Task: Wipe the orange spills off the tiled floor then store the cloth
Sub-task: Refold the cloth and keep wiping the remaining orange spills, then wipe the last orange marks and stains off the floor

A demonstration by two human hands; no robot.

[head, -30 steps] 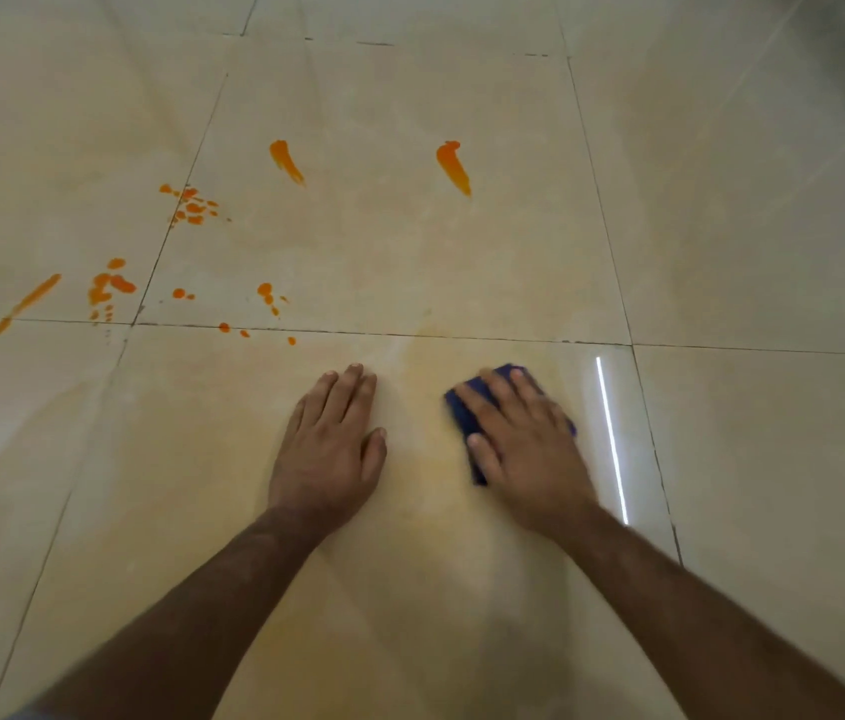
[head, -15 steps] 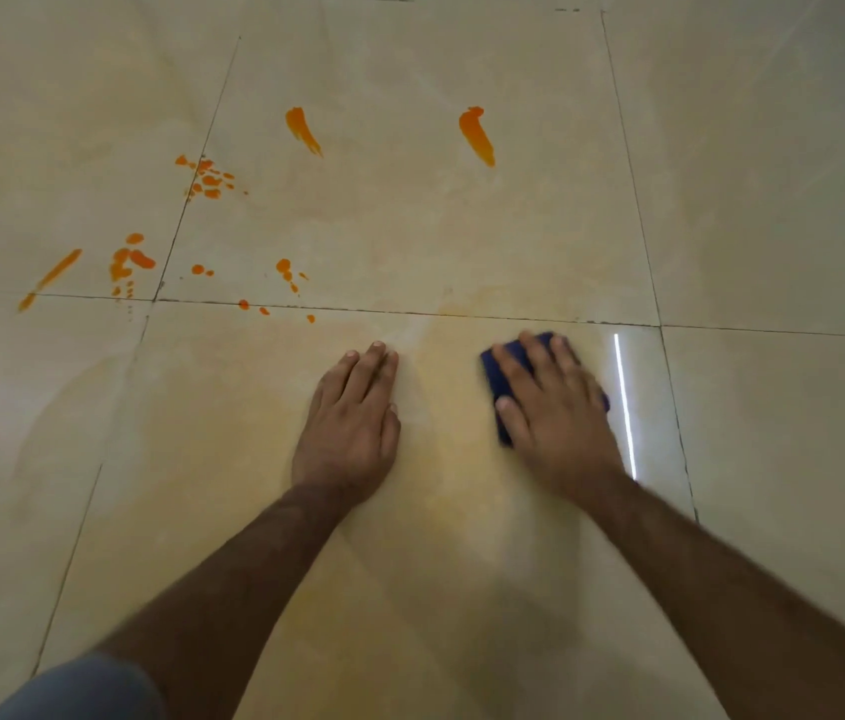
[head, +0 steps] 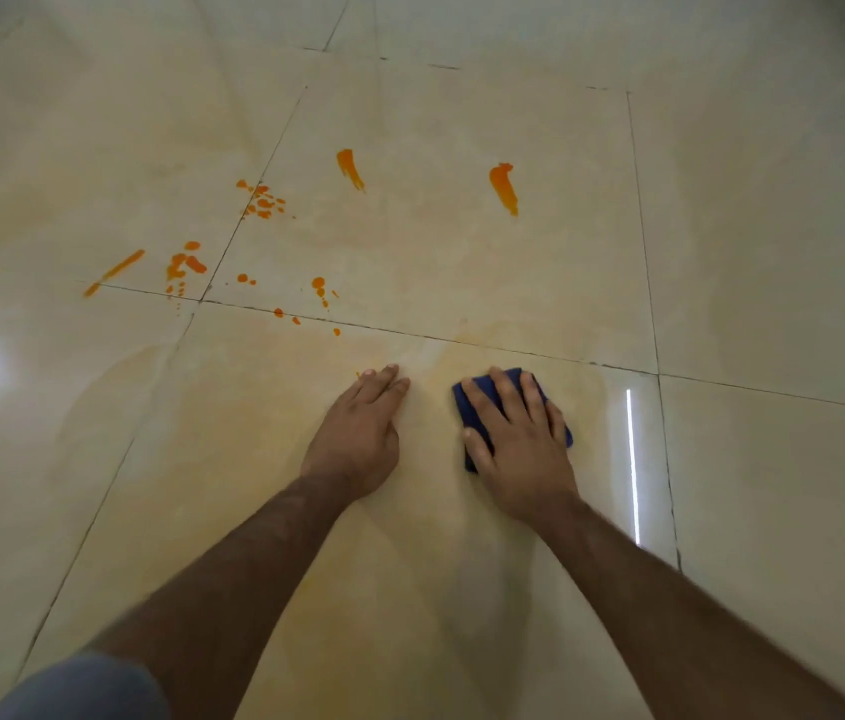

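Head view: blue cloth [head: 467,402] is pressed flat on floor [head: 747,252] under right hand [head: 519,444], fingers spread straight over it. Left hand [head: 358,433] is laid flat on tile just beside, fingers together. Orange spills [head: 264,202] are seen well beyond hands, upper left, w/ two streaks farther back.

The right hand [head: 519,449] has pushed the blue cloth [head: 472,407] forward, nearer the grout line [head: 462,342] and the left hand [head: 358,433].

Tiled floor [head: 753,241]: bare tile runs from your cloth [head: 466,410] straight ahead to the orange streak [head: 503,189]. Obstacle: your left hand [head: 358,433], flat just left of the cloth, toward the leftward splatters [head: 184,265].
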